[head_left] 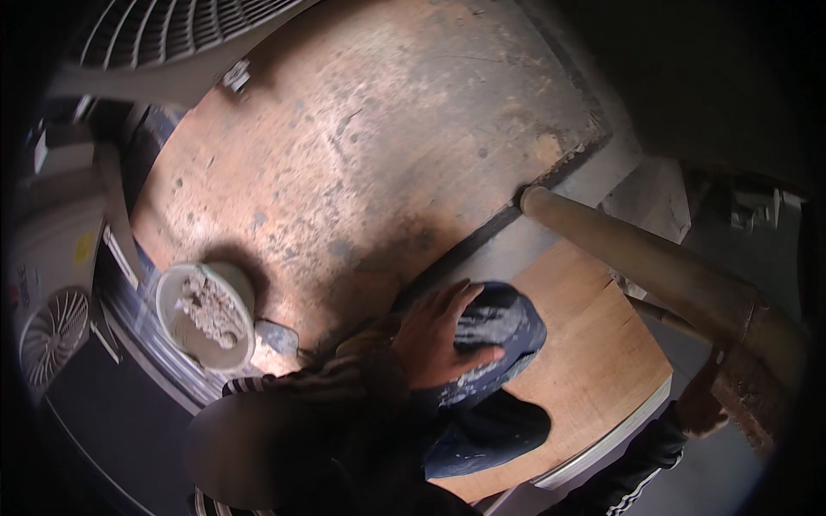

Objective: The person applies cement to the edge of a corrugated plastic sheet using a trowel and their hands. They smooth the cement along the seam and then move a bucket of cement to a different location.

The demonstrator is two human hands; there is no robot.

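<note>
My left hand [434,338] is open, thumb and fingers spread over the knee of my dark blue trousers [499,322], which carry white smears. It holds nothing. At the lower right, in dim light, my right hand [704,404] reaches out beside a rough brown piece [745,391] at the near part of a thick bamboo pole [645,245]. Its fingers look curled, but what they grip is hard to make out. A pale round bucket [163,301] with whitish rubble [211,311] inside stands left of my left hand. A small flat grey piece [278,337] lies beside it.
A broad stained board [370,146] spreads ahead, with a dark edge along its right side. Smooth plywood [594,344] lies by my legs. Grilled fan units [172,34] [56,335] stand at the upper left and left. A thinner pole [667,318] runs under the bamboo.
</note>
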